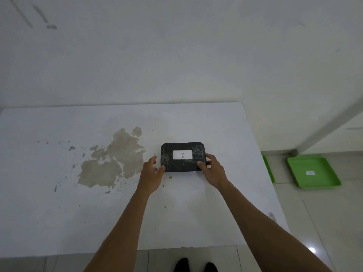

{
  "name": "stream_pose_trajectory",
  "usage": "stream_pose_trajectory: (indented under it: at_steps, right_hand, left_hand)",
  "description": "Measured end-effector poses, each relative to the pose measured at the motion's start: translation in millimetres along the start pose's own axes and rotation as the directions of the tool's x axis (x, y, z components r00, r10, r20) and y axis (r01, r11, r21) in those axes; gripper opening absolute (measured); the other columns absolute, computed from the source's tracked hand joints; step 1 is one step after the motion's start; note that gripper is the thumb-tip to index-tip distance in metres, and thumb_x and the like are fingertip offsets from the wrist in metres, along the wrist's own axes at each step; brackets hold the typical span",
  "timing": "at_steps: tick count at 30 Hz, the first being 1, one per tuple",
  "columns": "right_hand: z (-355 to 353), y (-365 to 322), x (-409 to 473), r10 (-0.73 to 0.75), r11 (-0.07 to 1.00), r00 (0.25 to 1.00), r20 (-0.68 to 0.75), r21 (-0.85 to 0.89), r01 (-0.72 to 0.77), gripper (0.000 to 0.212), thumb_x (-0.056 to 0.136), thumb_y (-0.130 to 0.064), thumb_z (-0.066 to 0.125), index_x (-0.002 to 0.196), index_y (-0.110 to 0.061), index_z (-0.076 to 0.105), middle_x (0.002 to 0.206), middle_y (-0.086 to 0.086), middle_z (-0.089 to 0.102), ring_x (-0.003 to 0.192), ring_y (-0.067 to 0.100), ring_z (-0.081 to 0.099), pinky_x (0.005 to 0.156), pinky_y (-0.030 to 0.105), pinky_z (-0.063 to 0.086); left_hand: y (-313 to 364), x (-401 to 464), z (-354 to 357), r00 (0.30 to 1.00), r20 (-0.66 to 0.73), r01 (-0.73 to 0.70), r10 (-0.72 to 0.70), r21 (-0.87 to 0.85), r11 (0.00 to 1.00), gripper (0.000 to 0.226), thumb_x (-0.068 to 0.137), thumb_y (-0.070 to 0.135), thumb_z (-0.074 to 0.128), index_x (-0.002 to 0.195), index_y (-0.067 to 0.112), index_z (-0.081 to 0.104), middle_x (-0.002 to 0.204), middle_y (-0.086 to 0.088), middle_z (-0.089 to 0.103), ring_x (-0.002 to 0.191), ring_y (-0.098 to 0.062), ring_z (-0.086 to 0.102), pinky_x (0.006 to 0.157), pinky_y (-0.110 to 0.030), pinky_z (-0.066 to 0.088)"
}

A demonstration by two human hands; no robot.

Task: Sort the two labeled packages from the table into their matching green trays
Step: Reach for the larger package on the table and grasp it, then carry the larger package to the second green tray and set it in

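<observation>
head | black package [183, 157], white "B" label, flat on table [59, 222] | both hands' fingers spread at its ends

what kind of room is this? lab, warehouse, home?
Likely a bare indoor room, not a fitted warehouse: plain white wall, stained white table, tiled floor with green trays. Can't tell home from lab.

The package labeled B [183, 157] lies flat on the surface [59, 222], right of its middle, with a stain [113, 160] to its left. The left hand [150, 176] touches its left near corner and the right hand [213, 170] its right end. Right of the surface, two trays [322, 180] [268, 169] sit on the floor [314, 213], the nearer one partly hidden behind the surface's edge.
</observation>
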State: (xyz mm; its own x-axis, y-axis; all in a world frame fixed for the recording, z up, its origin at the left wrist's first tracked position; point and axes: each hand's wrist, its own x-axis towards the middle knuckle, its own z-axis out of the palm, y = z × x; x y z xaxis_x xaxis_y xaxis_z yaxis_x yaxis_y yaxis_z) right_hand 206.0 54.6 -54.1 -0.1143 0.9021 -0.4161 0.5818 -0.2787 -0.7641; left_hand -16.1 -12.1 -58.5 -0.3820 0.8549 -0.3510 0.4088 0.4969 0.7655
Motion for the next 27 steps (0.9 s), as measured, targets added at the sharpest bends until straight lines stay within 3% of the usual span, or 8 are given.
stream_pose_trajectory:
  at_steps: [2, 6, 10, 13, 15, 19, 27]
  right_hand:
    - [4, 0, 7, 0.017, 1.000, 1.000, -0.019, -0.017, -0.018, 0.059, 0.095, -0.042, 0.056, 0.145, -0.015, 0.041, 0.136, 0.010, 0.059, 0.122, 0.028, 0.056, 0.097, 0.037, 0.044]
    - [5, -1, 15, -0.006, 0.999, 0.999, -0.054, -0.035, 0.004, 0.051, 0.095, -0.038, 0.055, 0.139, -0.011, 0.049, 0.126, 0.012, 0.061, 0.106, 0.025, 0.058, 0.086, 0.034, 0.046]
    - [-8, -9, 12, -0.043, 0.990, 0.995, -0.088, 0.126, 0.054, 0.050, 0.092, -0.040, 0.060, 0.137, -0.019, 0.051, 0.122, 0.011, 0.059, 0.103, 0.026, 0.063, 0.087, 0.046, 0.058]
    - [-27, -23, 2, -0.096, 0.962, 0.986, -0.140, 0.240, 0.128, 0.049, 0.093, -0.033, 0.062, 0.139, -0.019, 0.052, 0.121, 0.012, 0.059, 0.104, 0.027, 0.064, 0.076, 0.037, 0.062]
    - [-43, -30, -9, -0.136, 0.945, 0.974, -0.182, 0.272, 0.183, 0.049, 0.093, -0.031, 0.063, 0.139, -0.019, 0.052, 0.120, 0.012, 0.059, 0.101, 0.027, 0.066, 0.075, 0.036, 0.063]
    - [-79, -31, -34, -0.170, 0.917, 0.953, -0.251, 0.313, 0.246, 0.048, 0.093, -0.028, 0.064, 0.139, -0.019, 0.053, 0.118, 0.011, 0.060, 0.095, 0.027, 0.070, 0.075, 0.038, 0.064]
    - [-177, 10, -76, -0.153, 0.893, 0.901, -0.406, 0.333, 0.302, 0.042, 0.091, -0.026, 0.066, 0.132, -0.023, 0.058, 0.117, 0.015, 0.061, 0.083, 0.023, 0.069, 0.070, 0.033, 0.062]
  left_hand:
    - [-1, 11, 4, 0.999, 0.039, 0.022, -0.022, -0.002, 1.000, 0.058, 0.095, 0.031, 0.052, 0.147, 0.013, 0.034, 0.148, -0.012, 0.046, 0.130, -0.032, 0.050, 0.105, -0.040, 0.042]
    - [-1, 19, 8, 0.999, 0.034, -0.007, 0.008, -0.031, 1.000, 0.049, 0.092, 0.031, 0.056, 0.137, 0.015, 0.048, 0.132, -0.011, 0.059, 0.117, -0.029, 0.058, 0.095, -0.037, 0.048]
    - [14, 17, -2, 0.998, -0.013, -0.066, 0.065, -0.195, 0.979, 0.049, 0.088, 0.030, 0.063, 0.134, 0.019, 0.049, 0.126, -0.009, 0.059, 0.108, -0.029, 0.064, 0.088, -0.038, 0.057]
    - [37, 8, -13, 0.986, -0.038, -0.164, 0.160, -0.255, 0.953, 0.055, 0.089, 0.026, 0.065, 0.140, 0.021, 0.045, 0.123, -0.005, 0.058, 0.090, -0.014, 0.067, 0.074, -0.027, 0.060]
    - [55, -1, -18, 0.971, -0.047, -0.241, 0.236, -0.243, 0.940, 0.060, 0.089, 0.029, 0.065, 0.143, 0.025, 0.040, 0.124, -0.001, 0.055, 0.091, -0.011, 0.066, 0.076, -0.028, 0.060]
    - [86, -23, -13, 0.946, -0.030, -0.320, 0.323, -0.255, 0.912, 0.061, 0.089, 0.030, 0.064, 0.144, 0.030, 0.037, 0.128, -0.002, 0.052, 0.100, -0.025, 0.067, 0.086, -0.041, 0.060]
    - [158, -66, 59, 0.892, 0.040, -0.420, 0.450, -0.295, 0.858, 0.060, 0.090, 0.029, 0.064, 0.144, 0.032, 0.038, 0.127, -0.002, 0.053, 0.097, -0.021, 0.068, 0.079, -0.032, 0.061]
